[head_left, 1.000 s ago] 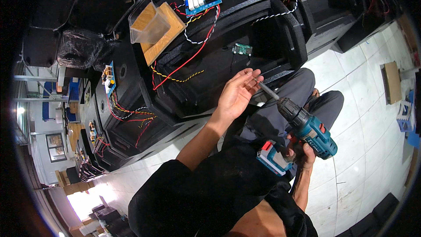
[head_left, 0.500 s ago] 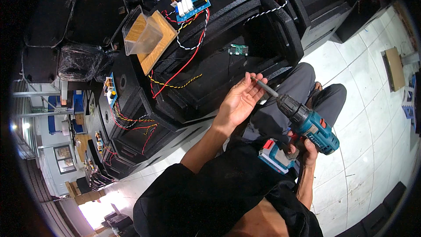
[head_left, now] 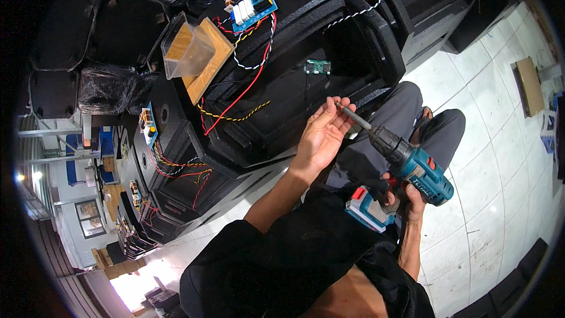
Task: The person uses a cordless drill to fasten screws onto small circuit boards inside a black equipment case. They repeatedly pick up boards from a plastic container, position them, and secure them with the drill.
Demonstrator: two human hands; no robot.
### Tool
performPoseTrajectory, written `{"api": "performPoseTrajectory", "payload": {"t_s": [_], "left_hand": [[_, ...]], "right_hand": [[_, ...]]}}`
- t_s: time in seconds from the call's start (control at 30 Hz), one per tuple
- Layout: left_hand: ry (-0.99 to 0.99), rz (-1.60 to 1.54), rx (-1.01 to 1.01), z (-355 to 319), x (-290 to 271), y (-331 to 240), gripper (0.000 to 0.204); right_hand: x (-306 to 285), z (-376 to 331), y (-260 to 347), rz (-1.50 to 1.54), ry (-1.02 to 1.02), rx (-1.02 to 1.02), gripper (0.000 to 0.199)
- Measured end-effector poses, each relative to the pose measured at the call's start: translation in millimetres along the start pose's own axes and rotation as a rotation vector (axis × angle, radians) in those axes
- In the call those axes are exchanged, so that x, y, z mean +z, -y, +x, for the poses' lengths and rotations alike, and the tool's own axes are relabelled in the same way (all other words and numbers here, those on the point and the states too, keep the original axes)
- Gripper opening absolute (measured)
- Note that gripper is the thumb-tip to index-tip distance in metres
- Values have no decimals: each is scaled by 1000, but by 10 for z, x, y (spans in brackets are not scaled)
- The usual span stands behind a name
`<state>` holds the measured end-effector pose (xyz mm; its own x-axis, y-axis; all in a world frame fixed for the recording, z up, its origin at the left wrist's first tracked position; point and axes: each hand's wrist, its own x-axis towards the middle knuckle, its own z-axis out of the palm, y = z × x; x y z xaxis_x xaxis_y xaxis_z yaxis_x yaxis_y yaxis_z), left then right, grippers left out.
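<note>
Drill (head_left: 428, 178): teal and black, held over the grey-trousered legs (head_left: 406, 109); chuck (head_left: 391, 146) toward upper left, battery pack (head_left: 366, 211) toward lower left.
Bit (head_left: 358, 121): grey rod, seated in the chuck, far end at the left hand (head_left: 321, 140).
Left arm pose: forearm slants up and right from a black sleeve (head_left: 226, 250); palm faces up.
Left grip: narrow, thumb and forefinger at the bit's tip, other fingers loosely curled.
Right hand (head_left: 414, 201): forearm rises steeply from below.
Right grip: wrapped around the drill's handle, between body and battery pack.
Markings: lettering on the drill's side; print on the battery pack too small to tell.
Green circuit board (head_left: 318, 67): inside the black cabinet (head_left: 385, 50), beyond the left hand.
Blue circuit board (head_left: 252, 9): on the cabinet, near a clear plastic bin (head_left: 197, 53).
</note>
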<state>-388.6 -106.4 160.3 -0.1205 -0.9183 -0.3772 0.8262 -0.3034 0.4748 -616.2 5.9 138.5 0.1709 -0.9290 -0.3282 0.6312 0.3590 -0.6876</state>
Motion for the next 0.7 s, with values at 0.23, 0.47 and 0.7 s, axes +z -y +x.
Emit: {"api": "performPoseTrajectory", "payload": {"t_s": [0.23,0.47,0.7], "left_hand": [[119,374,211,26,23,-8,20],[198,662,76,298,-89,-209,27],[293,2230,819,1320,-399,-706,48]], "right_hand": [[31,72,0,-26,-31,-104,71],[-8,126,-83,-33,-93,-131,76],[-119,93,-170,157,-203,-185,78]]}}
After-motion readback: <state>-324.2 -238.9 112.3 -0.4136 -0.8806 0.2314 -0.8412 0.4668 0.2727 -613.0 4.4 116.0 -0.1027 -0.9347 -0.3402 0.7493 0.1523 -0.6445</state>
